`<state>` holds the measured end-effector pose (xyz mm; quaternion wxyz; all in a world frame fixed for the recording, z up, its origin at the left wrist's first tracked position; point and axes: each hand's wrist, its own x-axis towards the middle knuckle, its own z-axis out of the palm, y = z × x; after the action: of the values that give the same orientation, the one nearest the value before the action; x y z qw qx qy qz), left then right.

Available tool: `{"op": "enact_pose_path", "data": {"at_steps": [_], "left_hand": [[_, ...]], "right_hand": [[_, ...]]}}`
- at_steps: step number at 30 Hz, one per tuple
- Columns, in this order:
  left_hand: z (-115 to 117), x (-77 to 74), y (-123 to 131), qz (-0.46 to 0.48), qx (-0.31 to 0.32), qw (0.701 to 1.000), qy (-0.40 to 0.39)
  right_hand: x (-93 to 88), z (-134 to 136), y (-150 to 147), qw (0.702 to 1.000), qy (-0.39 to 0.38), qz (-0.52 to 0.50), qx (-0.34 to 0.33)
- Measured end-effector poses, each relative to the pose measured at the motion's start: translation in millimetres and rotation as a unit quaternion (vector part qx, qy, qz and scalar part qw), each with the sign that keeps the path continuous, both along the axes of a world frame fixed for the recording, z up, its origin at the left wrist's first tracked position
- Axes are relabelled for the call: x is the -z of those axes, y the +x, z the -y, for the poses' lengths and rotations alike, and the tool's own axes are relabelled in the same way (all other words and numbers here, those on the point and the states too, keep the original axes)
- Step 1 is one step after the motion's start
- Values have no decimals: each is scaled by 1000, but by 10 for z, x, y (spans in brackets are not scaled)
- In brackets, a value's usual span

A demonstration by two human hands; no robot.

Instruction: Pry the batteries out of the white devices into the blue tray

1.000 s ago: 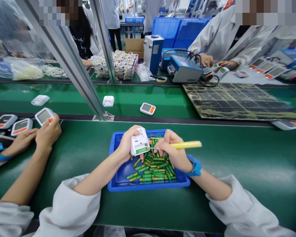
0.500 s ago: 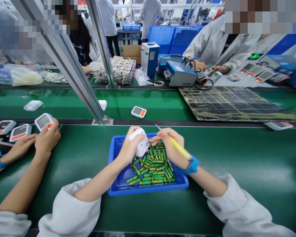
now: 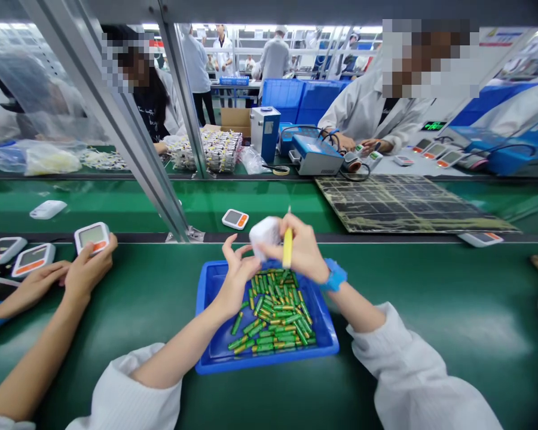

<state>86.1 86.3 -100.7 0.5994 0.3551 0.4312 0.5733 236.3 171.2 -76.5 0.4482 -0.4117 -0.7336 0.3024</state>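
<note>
A white plastic device [image 3: 265,234], blurred by motion, is up above the far edge of a blue tray [image 3: 269,360]. My right hand [image 3: 302,248] is closed on it and also grips a yellow-handled tool [image 3: 287,248], whose thin metal tip points away from me. Beside the device's left side, my left hand [image 3: 237,275] has its fingers apart; the fingertips are near or at its lower edge, and contact is unclear. Many green and gold batteries [image 3: 278,316] lie loose in the tray below both hands.
At left, a co-worker's hands [image 3: 87,263] hold a white and orange device. Another device [image 3: 235,219] lies on the green belt [image 3: 206,200]. A metal post [image 3: 130,137] slants down to the bench edge. A dark panel [image 3: 407,203] lies at right; a person's hand shows at far right.
The camera view has tilted up. The white device has gone from my left hand into my right, and my left fingers have spread. The yellow tool has turned upright.
</note>
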Motion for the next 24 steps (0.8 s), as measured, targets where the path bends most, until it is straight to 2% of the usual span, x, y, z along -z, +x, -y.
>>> {"op": "enact_pose_path", "data": {"at_steps": [2, 5, 7, 9, 15, 18, 21, 23, 24], "left_hand": [[4, -14, 1, -55, -3, 998, 16], [18, -31, -7, -122, 31, 991, 40], [30, -37, -12, -151, 59, 986, 44], [41, -34, -14, -182, 89, 978, 53], [56, -7, -22, -287, 151, 940, 107], [73, -43, -32, -352, 181, 907, 141], [111, -103, -23, -383, 236, 879, 154], [142, -130, 10, -362, 250, 888, 135], [158, -137, 32, -323, 228, 912, 106]], "right_hand": [[28, -456, 99, 993, 15, 11, 118], [162, -1137, 244, 956, -27, 116, 268], [302, -1459, 292, 932, -66, 194, 300], [455, -1650, 282, 919, -91, 249, 292], [784, -1781, 49, 915, -116, 277, 268], [827, -1740, -52, 919, -112, 278, 258], [767, -1660, -86, 924, -101, 265, 257], [684, -1577, -74, 927, -100, 250, 262], [639, -1519, -62, 929, -100, 238, 264]]}}
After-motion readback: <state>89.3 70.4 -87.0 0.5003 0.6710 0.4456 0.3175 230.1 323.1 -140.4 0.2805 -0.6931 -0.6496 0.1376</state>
